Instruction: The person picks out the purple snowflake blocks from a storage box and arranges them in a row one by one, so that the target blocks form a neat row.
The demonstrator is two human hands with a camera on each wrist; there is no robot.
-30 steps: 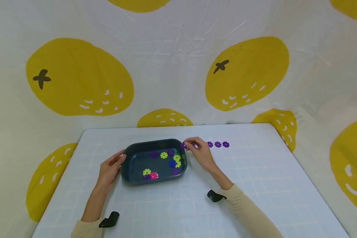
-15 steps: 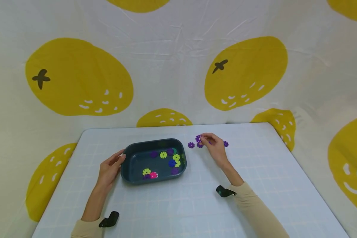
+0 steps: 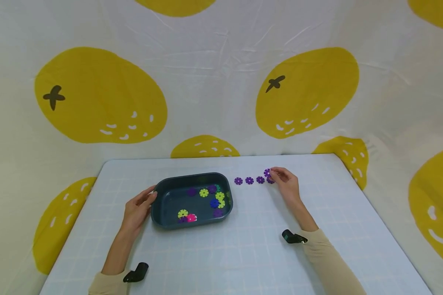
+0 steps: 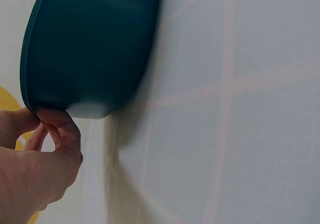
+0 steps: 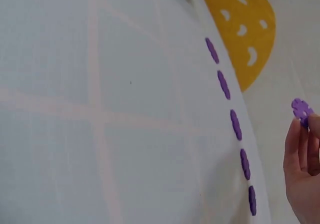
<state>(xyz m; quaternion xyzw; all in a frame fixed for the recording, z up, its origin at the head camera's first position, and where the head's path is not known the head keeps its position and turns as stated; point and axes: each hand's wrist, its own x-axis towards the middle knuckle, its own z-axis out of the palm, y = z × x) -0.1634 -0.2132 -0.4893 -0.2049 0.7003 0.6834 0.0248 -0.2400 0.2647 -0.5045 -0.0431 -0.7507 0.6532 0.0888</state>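
Observation:
My left hand (image 3: 135, 211) grips the left end of a dark teal plastic tray (image 3: 167, 205), thumb and fingers pinching its rim, as the left wrist view also shows. Between the thumb and fingers of my right hand (image 3: 288, 186) is a purple flower-shaped disc (image 5: 300, 108), raised over the table. Below it, a row of several matching purple discs (image 3: 249, 180) lies spaced out to the right of the tray. My right hand partly hides the far end of that row in the head view.
Inside the tray lie more flower discs: yellow-green ones (image 3: 204, 192), a pink one (image 3: 192, 218), a blue one (image 3: 214, 203) and several purple ones (image 3: 191, 191). A pale checked cloth covers the table (image 3: 221, 262). Behind its back edge hangs a curtain (image 3: 214, 82) with large yellow fruit prints.
My right hand has carried the purple disc rightward from the tray's right edge, along above the row. The left hand and the tray have stayed in place.

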